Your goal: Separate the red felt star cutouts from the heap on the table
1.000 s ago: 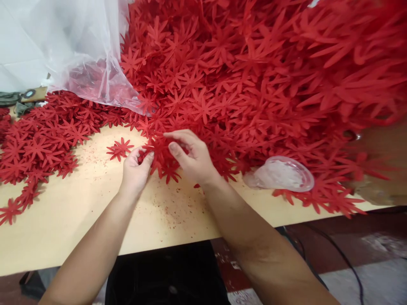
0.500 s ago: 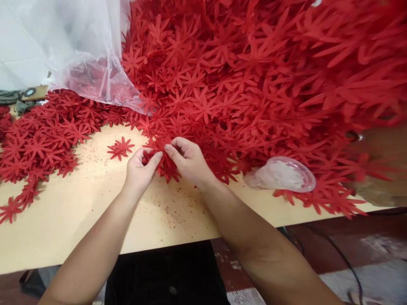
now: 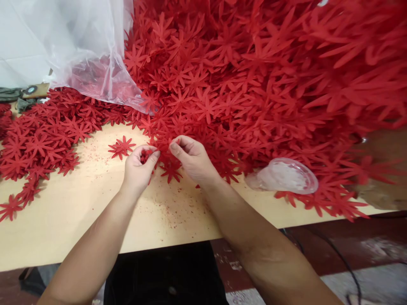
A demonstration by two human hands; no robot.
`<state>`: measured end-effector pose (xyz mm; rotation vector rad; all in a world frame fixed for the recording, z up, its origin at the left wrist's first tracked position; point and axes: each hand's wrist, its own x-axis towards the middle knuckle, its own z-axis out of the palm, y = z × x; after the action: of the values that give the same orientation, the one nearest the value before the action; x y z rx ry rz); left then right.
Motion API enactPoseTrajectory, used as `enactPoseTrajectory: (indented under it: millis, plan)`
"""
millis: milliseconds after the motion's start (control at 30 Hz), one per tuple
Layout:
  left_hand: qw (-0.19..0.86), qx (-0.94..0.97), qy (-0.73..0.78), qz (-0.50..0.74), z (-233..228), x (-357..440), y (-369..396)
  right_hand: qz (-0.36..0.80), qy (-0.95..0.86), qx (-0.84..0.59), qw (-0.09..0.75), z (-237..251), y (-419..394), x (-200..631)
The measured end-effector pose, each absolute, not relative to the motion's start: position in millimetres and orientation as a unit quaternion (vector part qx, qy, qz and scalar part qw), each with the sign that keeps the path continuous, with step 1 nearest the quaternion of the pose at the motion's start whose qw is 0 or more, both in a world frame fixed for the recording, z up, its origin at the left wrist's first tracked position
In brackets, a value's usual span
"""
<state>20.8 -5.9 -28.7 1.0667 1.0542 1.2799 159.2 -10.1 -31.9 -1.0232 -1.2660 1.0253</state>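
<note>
My left hand [image 3: 139, 167] and my right hand [image 3: 190, 159] meet at the near edge of a huge heap of red felt flower cutouts [image 3: 254, 84]. Both pinch a small cluster of red flowers [image 3: 160, 154] between thumb and fingers, just above the wooden table [image 3: 79, 220]. The left thumb and forefinger close on petals at the cluster's left side. The right fingertips grip its right side. One flower [image 3: 171, 171] lies under the hands on the table.
A flat spread of red flowers [image 3: 41, 140] covers the table's left side, and a lone flower pair [image 3: 121, 147] lies apart. A clear plastic bag [image 3: 79, 46] sits at the back left. A clear round plastic lid [image 3: 284, 174] rests at the right. Red crumbs dot the table.
My right hand has curled its fingers in and drawn closer to the left hand. Both now pinch the flower cluster more tightly. The view shifted slightly.
</note>
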Motion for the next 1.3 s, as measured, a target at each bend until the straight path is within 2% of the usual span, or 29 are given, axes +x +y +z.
enactPoseTrajectory:
  millis: [100, 200, 267, 333, 400, 500, 567, 800, 967, 1300]
  plan:
    - [0.571, 0.398, 0.429, 0.576, -28, 18, -2, 0.366, -0.524, -0.466, 0.612, -38, -5, 171]
    - [0.599, 0.358, 0.419, 0.58, -28, 16, -1, 0.236, -0.523, -0.509, 0.641, -44, 0, 183]
    - [0.621, 0.337, 0.416, 0.572, -28, 16, -1, 0.143, -0.547, -0.53, 0.632, -45, 0, 185]
    - [0.647, 0.319, 0.407, 0.56, -28, 17, -2, 0.112, -0.581, -0.526, 0.611, -42, -4, 181]
    - [0.676, 0.303, 0.395, 0.544, -29, 18, -3, 0.194, -0.612, -0.493, 0.587, -40, -10, 172]
    - [0.709, 0.287, 0.383, 0.518, -29, 19, -4, 0.397, -0.608, -0.424, 0.541, -38, -14, 157]
    - [0.72, 0.299, 0.373, 0.503, -29, 19, -4, 0.459, -0.585, -0.404, 0.532, -39, -14, 153]
    - [0.675, 0.39, 0.359, 0.514, -26, 21, -9, 0.434, -0.54, -0.444, 0.569, -39, -8, 159]
    - [0.634, 0.409, 0.415, 0.508, -32, 24, -7, 0.411, -0.563, -0.46, 0.55, -35, -15, 153]
    - [0.596, 0.449, 0.453, 0.488, -29, 23, -6, 0.492, -0.541, -0.402, 0.551, -33, -14, 152]
